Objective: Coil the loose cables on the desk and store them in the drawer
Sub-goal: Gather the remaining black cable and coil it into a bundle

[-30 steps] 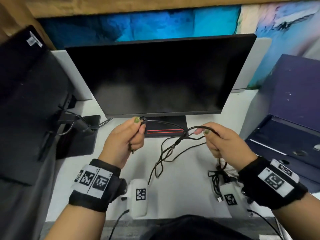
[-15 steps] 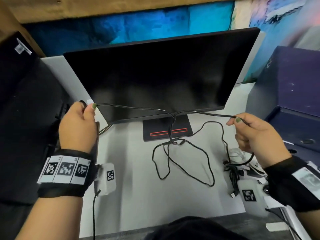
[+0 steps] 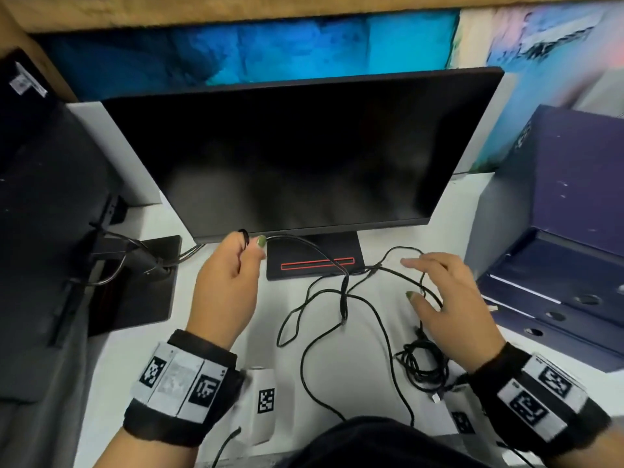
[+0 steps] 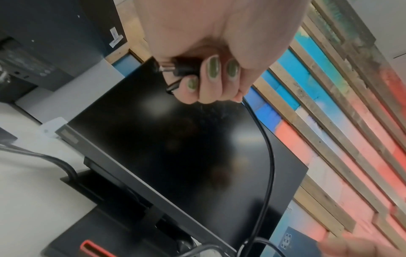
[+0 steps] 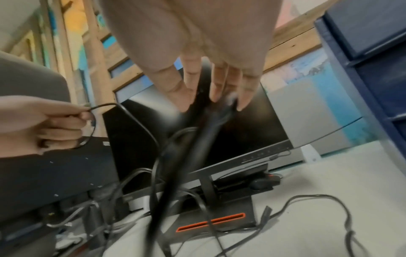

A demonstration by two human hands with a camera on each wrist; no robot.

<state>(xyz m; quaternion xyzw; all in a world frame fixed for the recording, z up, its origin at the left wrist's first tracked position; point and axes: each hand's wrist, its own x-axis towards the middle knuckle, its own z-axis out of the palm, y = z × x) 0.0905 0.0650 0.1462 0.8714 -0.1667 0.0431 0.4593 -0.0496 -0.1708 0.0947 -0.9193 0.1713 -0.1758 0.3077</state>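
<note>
A long black cable [image 3: 341, 300] lies in loose tangled loops on the white desk [image 3: 128, 349], in front of the monitor base [image 3: 314, 263]. My left hand [image 3: 251, 244] is raised by the monitor's lower edge. It grips the cable's plug end [image 4: 182, 68] in curled fingers, and the cord trails out of my left hand [image 4: 197, 78] down to the desk. My right hand [image 3: 425, 282] hovers over the loops with fingers straight and spread. In the right wrist view a blurred strand [image 5: 203, 97] runs between the fingers [image 5: 219, 87], which do not grip it. A second, bundled black cable [image 3: 422, 368] lies by my right wrist.
A large black monitor [image 3: 304, 157] stands close behind the hands. On the left is a second dark screen [image 3: 40, 197] with its own wires [image 3: 135, 261]. A dark blue drawer unit [image 3: 567, 204] stands at the right, with a low blue tray [image 3: 574, 302] beside my right hand.
My hands were spread wide apart, stretching the cable. Now the left hand has come back to the monitor base, still holding the plug. The right hand has opened and dropped over the slack loops.
</note>
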